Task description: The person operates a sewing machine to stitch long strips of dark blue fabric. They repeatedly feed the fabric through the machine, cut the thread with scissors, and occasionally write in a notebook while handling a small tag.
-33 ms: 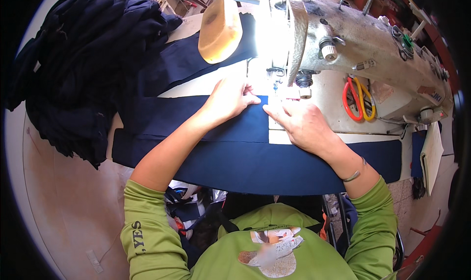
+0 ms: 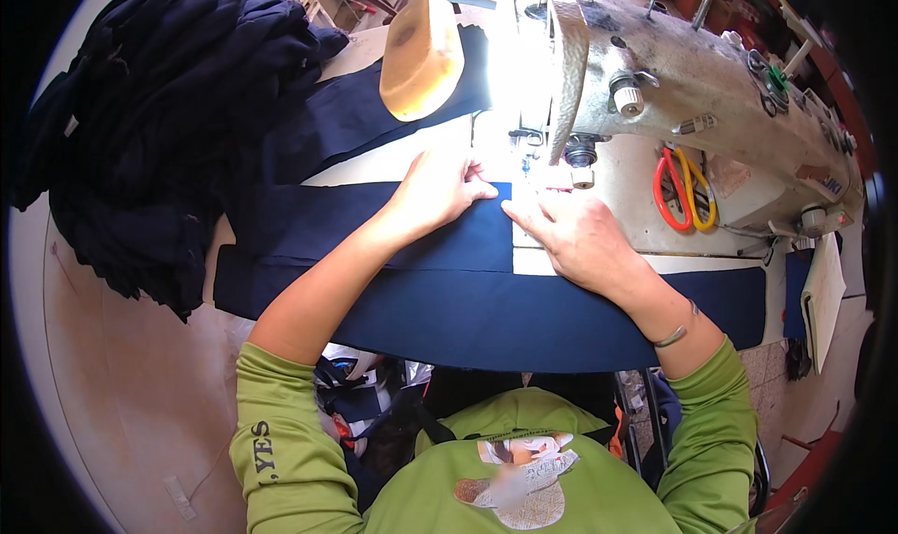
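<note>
A dark navy fabric panel (image 2: 449,239) lies on the sewing machine's table, with its upper right corner just in front of the presser foot and needle area (image 2: 527,165). My left hand (image 2: 435,193) pinches the panel's upper edge, thumb and fingers drawn together. Close beside it, my right hand (image 2: 585,239) has one fingertip and thumb at the panel's right edge, the other fingers curled. A longer curved navy piece (image 2: 524,319) runs along the table's front edge, below both hands. Glare from the machine's lamp washes out the needle itself.
A big heap of navy cloth (image 2: 159,113) fills the left side. An amber block-shaped object (image 2: 421,57) sits on another navy piece (image 2: 327,127). The sewing machine (image 2: 692,85) stands at the right, with red-and-yellow-handled scissors (image 2: 673,193) under its arm.
</note>
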Tool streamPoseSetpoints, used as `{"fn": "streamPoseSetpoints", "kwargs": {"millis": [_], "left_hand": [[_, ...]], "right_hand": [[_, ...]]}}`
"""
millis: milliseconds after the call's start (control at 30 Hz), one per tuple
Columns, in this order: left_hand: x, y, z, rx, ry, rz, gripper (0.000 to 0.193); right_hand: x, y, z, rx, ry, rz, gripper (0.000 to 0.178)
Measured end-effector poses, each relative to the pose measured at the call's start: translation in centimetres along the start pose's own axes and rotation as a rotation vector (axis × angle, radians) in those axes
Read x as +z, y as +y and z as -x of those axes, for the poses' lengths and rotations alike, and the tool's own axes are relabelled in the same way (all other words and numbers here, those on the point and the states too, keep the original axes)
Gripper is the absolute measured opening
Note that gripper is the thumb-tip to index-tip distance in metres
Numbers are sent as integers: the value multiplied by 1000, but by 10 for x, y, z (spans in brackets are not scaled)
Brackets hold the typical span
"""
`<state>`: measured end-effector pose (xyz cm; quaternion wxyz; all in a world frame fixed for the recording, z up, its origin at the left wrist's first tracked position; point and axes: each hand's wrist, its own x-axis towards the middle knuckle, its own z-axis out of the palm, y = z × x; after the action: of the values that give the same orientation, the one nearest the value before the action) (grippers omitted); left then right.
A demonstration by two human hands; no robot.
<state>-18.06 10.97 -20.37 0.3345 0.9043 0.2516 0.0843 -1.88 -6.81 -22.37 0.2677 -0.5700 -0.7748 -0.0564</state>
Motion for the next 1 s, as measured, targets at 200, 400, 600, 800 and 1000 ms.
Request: {"fn": "streamPoseSetpoints", "kwargs": {"millis": [200,400,600,800,1000], "left_hand": [[4,13,25,719,328,-561,25],[19,5,44,620,32,-411,49],[26,9,38,567,84,-345,45],[29,7,36,564,126,-323,49],[30,5,36,563,143,-310,48]], "right_hand": [[-6,-2,0,-12,-57,86,30],[-9,3,8,35,-67,79,33],[-15,4,8,81,-91,139,35],[-12,3,7,112,-96,146,35],[-10,4,7,118,-82,132,35]]}}
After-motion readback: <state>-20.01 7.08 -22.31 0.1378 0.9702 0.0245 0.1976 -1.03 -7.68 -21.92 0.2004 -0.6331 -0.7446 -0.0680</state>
